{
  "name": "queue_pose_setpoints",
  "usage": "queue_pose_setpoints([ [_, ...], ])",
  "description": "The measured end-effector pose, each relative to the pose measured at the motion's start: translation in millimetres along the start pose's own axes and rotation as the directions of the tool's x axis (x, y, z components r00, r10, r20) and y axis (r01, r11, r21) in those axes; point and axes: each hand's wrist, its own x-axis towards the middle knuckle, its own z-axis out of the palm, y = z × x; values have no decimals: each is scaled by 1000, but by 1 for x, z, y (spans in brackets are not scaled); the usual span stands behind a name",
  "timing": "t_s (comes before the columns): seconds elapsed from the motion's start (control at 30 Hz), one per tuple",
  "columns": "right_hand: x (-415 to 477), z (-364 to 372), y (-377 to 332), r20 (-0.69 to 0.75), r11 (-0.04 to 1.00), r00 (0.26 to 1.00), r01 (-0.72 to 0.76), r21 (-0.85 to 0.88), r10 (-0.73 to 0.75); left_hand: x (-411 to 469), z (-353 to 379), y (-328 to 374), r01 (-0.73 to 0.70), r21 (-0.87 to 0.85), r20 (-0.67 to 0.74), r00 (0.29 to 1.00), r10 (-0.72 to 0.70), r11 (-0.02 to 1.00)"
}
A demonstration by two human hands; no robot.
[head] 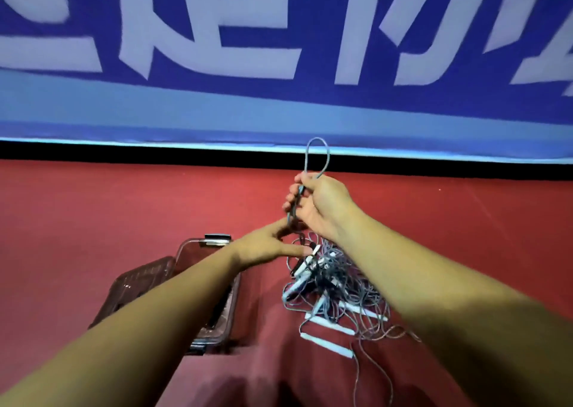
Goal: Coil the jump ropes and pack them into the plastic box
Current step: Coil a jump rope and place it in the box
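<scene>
A tangle of grey jump ropes [338,285] with white handles lies on the red floor at centre right. My right hand [319,205] is raised above the pile, shut on a folded length of grey rope [316,155] whose loop sticks up past the fist. Just below it, my left hand [273,245] pinches the same rope where it hangs down toward the pile. The clear plastic box [217,242] stands on the floor at lower left, mostly hidden by my left forearm.
The box's lid [136,285] leans out to its left. A blue banner [279,102] with large white characters runs along the far edge of the red floor [108,214]. Loose rope ends trail toward the lower right.
</scene>
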Motion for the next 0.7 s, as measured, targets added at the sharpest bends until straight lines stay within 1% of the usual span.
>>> queue_pose_setpoints([
  [0.1,-39,25,-47,31,990,998,44,137,-49,-7,18,49,-73,16,0,997,73,997],
  [0.17,-65,33,-79,10,974,993,110,199,-115,-17,21,74,-128,-5,-19,992,128,992],
  [0.23,-77,33,-102,-33,958,985,171,231,-168,-30,17,95,-109,-133,-68,993,100,985],
  [0.27,-82,28,-110,-44,957,978,209,199,-205,-36,14,105,-109,-193,-118,989,87,975],
  [0.3,-86,23,-114,-47,962,970,242,127,-238,-41,12,113,-124,-247,-185,980,79,961],
  [0.33,-91,17,-116,-40,966,965,259,14,-258,-47,11,125,-152,-277,-242,967,84,949],
  [0.37,-93,10,-111,-19,964,969,242,-106,-246,-52,9,136,-180,-299,-295,951,89,937],
  [0.43,-95,-3,-90,69,940,988,151,-306,-136,-57,6,154,-217,-320,-378,922,86,922],
  [0.47,-96,-8,-75,125,909,989,120,-398,-76,-60,3,160,-228,-318,-404,911,86,920],
  [0.5,-98,-11,-60,173,855,984,124,-503,-41,-62,1,165,-237,-320,-415,905,89,917],
  [0.53,-100,-15,-46,217,766,975,172,-619,-43,-64,-1,170,-247,-329,-418,904,94,911],
  [0.57,-101,-19,-35,269,657,960,248,-712,-72,-64,-4,174,-257,-349,-415,904,97,901],
  [0.6,-100,-21,-27,325,548,938,337,-766,-121,-64,-6,177,-264,-368,-420,902,94,891],
  [0.63,-100,-22,-23,361,477,918,395,-785,-167,-64,-8,179,-270,-387,-431,898,85,882],
  [0.67,-100,-21,-22,376,454,905,424,-783,-196,-64,-10,179,-275,-400,-449,890,75,874],
  [0.7,-101,-20,-23,370,476,904,427,-769,-213,-63,-12,177,-290,-415,-471,880,69,862],
])
